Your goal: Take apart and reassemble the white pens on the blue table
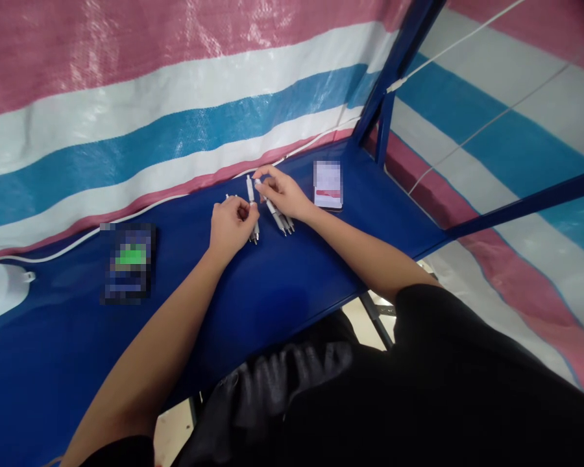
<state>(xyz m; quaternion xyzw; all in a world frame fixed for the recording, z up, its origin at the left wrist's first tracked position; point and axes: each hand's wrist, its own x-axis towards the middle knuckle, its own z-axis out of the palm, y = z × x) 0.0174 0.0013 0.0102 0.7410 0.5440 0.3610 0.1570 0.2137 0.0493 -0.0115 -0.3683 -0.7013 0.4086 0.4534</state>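
Fingers of left hand (pixel 228 226) curled, white pens (pixel 251 188) pinched against thumb, ends seen above and below. Index and thumb of right hand (pixel 285 196) arched near pen top; whether anything is pinched there cannot be told. Further pens (pixel 278 218) fanned on blue table (pixel 282 279), beneath right palm. Both forearms (pixel 189 305) stretched forward, angled inward, hands held close together.

Soft, middling light here, and there go white glints along the creases of the striped sheet (pixel 175 117)! The table (pixel 292 272) shows a dull sheen; black clothing (pixel 418 389) swallows detail. Wide-angle stretch bulges the near arms, the pens (pixel 276 215) look slightly soft, and pixelation masks a dark device (pixel 129 263).
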